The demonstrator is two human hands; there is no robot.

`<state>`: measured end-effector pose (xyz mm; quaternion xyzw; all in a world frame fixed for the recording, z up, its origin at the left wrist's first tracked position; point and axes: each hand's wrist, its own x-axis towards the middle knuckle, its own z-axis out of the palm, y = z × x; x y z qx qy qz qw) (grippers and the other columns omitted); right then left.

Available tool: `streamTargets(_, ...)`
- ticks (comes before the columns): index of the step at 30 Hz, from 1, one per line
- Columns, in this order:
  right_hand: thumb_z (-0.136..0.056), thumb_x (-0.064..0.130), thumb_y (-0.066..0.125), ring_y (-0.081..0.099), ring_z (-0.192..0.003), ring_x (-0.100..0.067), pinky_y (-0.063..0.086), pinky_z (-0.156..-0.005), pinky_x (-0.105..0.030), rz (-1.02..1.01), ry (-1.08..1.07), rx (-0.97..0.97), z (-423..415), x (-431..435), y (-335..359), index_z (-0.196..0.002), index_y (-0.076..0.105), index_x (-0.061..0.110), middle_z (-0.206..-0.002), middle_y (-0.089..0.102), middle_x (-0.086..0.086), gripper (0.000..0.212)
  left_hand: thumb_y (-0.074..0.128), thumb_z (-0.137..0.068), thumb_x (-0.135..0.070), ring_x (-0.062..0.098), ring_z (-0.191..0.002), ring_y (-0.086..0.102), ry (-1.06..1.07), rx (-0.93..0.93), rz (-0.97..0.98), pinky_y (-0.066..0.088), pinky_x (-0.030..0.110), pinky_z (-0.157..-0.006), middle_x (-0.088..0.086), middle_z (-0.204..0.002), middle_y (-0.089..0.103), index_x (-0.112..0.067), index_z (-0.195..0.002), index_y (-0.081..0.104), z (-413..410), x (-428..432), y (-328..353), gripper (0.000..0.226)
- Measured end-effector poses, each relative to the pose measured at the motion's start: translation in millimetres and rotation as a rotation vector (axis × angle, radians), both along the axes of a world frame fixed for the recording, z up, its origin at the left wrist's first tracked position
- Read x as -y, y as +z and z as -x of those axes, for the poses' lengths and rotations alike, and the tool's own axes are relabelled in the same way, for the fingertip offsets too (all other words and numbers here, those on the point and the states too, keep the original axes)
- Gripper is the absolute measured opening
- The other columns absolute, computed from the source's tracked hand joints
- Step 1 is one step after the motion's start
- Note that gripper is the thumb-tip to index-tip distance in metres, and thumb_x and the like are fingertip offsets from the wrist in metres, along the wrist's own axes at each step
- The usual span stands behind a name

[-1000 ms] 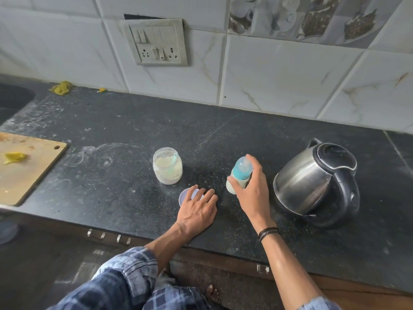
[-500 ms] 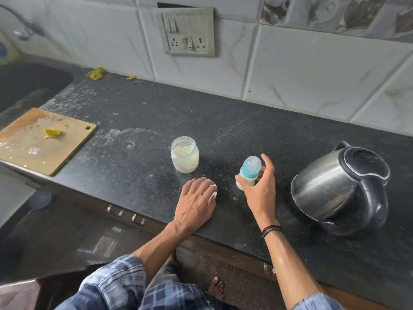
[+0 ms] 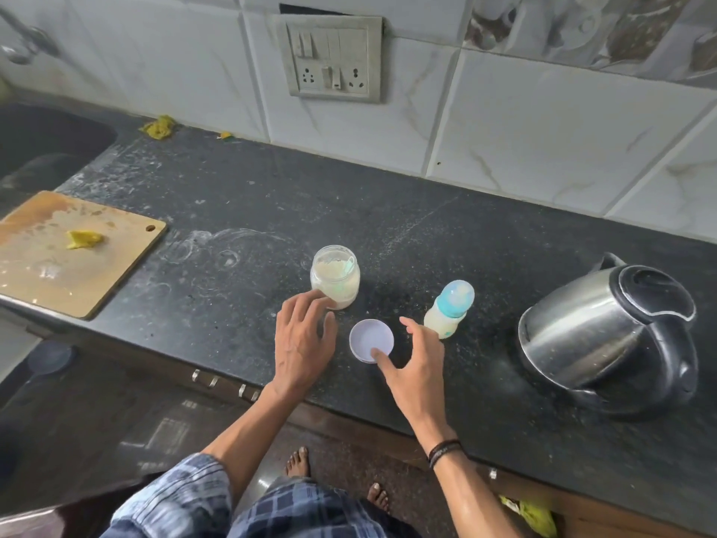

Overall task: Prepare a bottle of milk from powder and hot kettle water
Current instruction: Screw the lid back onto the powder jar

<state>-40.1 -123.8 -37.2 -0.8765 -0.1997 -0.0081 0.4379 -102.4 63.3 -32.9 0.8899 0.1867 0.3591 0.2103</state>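
Well, my left hand [image 3: 304, 339] rests loose and empty at the open powder jar [image 3: 335, 281], my right hand [image 3: 415, 363] (spread, holding nothing) touches the lid [image 3: 371, 340] beside the standing bottle [image 3: 450, 308] — a careless nudge could spill powder.

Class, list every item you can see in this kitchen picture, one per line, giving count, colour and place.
counter: one, dark speckled, below the tiled wall
powder jar: one, clear with pale powder, lid off, mid-counter
lid: one, pale lilac, in front of the jar
baby bottle: one, milky with blue cap, upright, right of the lid
kettle: one, steel and black, right end
chopping board: one, wooden, left edge
yellow scrap: one, on the board
switch plate: one, grey, on the wall
left hand: one, fingers at the jar's base
right hand: one, a fingertip on the lid
wristband: one, black, right wrist
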Motion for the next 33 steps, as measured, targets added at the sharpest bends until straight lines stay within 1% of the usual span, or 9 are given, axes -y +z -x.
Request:
streamTargets(4,-0.076,0.043,0.091,0.043,-0.134,-0.025,0.043,-0.109,-0.042,0.207,0.091,-0.071,2.9,-18.8,3.1,-0.155,0.043,0.018,-0.146,0.052,-0.004,0.096,0.064,-0.093,-0.013,0.026,-0.110,0.054,0.012,-0.011,0.079,0.042,0.037,-0.099,0.007,-0.119,0.068,-0.010,-0.108,0.071,1.6,-21.0,1.0,0.018)
streamTargets(8,-0.076,0.032,0.093,0.046,-0.130,-0.028,0.046,-0.104,-0.042,0.289,0.082,-0.075,7.9,-30.6,1.5,-0.158,0.040,0.022,-0.144,0.055,-0.006,0.097,0.068,-0.093,-0.013,0.021,-0.115,0.050,-0.007,-0.021,0.207,0.043,0.040,-0.101,0.004,-0.125,0.064,-0.012,-0.117,0.067,3.7,-36.7,2.9,0.025)
streamTargets(12,-0.076,0.024,0.093,0.051,-0.125,-0.028,0.050,-0.098,-0.041,0.233,0.034,-0.085,12.5,-39.9,5.7,-0.156,0.041,0.021,-0.138,0.052,-0.006,0.095,0.073,-0.087,-0.020,0.018,-0.121,0.050,-0.146,-0.063,0.422,0.045,0.039,-0.104,-0.012,-0.134,0.046,-0.020,-0.135,0.052,4.9,-55.9,4.8,0.052)
streamTargets(15,-0.078,0.018,0.090,0.050,-0.129,-0.025,0.047,-0.098,-0.033,0.176,0.010,-0.092,9.6,-48.8,18.3,-0.156,0.039,0.022,-0.140,0.046,-0.005,0.093,0.073,-0.081,-0.032,0.012,-0.124,0.047,-0.259,-0.147,0.588,0.042,0.032,-0.105,-0.011,-0.142,0.036,-0.027,-0.148,0.036,1.7,-69.1,5.3,0.077)
streamTargets(18,-0.077,0.015,0.090,0.049,-0.127,-0.022,0.043,-0.100,-0.029,0.121,-0.011,-0.080,0.9,-59.9,37.8,-0.155,0.039,0.022,-0.139,0.047,-0.005,0.093,0.071,-0.074,-0.047,0.014,-0.132,0.044,-0.364,-0.203,0.695,0.039,0.029,-0.107,-0.008,-0.150,0.031,-0.025,-0.157,0.026,-7.1,-79.4,8.2,0.097)
streamTargets(22,-0.075,0.016,0.091,0.051,-0.121,-0.022,0.045,-0.101,-0.033,0.073,-0.006,-0.047,-17.3,-73.5,64.0,-0.152,0.042,0.023,-0.132,0.053,-0.005,0.091,0.077,-0.069,-0.046,0.018,-0.144,0.037,-0.460,-0.312,0.735,0.035,0.037,-0.116,-0.005,-0.160,0.024,-0.021,-0.164,0.017,-25.7,-91.1,14.3,0.115)
streamTargets(25,-0.073,0.017,0.091,0.053,-0.118,-0.020,0.046,-0.100,-0.034,0.062,0.037,-0.058,-33.9,-84.1,79.1,-0.151,0.041,0.027,-0.127,0.052,-0.003,0.093,0.080,-0.066,-0.035,0.017,-0.148,0.031,-0.517,-0.408,0.729,0.029,0.049,-0.124,-0.002,-0.163,0.027,-0.021,-0.164,0.019,-38.3,-95.9,17.4,0.116)
streamTargets(27,-0.073,0.017,0.091,0.054,-0.120,-0.018,0.050,-0.099,-0.036,0.046,0.078,-0.086,-45.3,-91.7,87.4,-0.151,0.039,0.031,-0.130,0.049,-0.001,0.094,0.080,-0.063,-0.032,0.015,-0.146,0.034,-0.521,-0.411,0.753,0.032,0.053,-0.122,-0.006,-0.156,0.034,-0.027,-0.160,0.027,-43.8,-96.2,19.5,0.111)
streamTargets(33,-0.076,0.023,0.092,0.055,-0.123,-0.017,0.052,-0.097,-0.031,0.082,0.213,-0.110,-71.1,-110.6,94.8,-0.152,0.034,0.034,-0.142,0.050,-0.003,0.097,0.086,-0.062,-0.041,0.017,-0.138,0.045,-0.499,-0.343,0.799,0.041,0.052,-0.116,-0.005,-0.149,0.045,-0.030,-0.152,0.040,-54.1,-88.9,20.8,0.102)
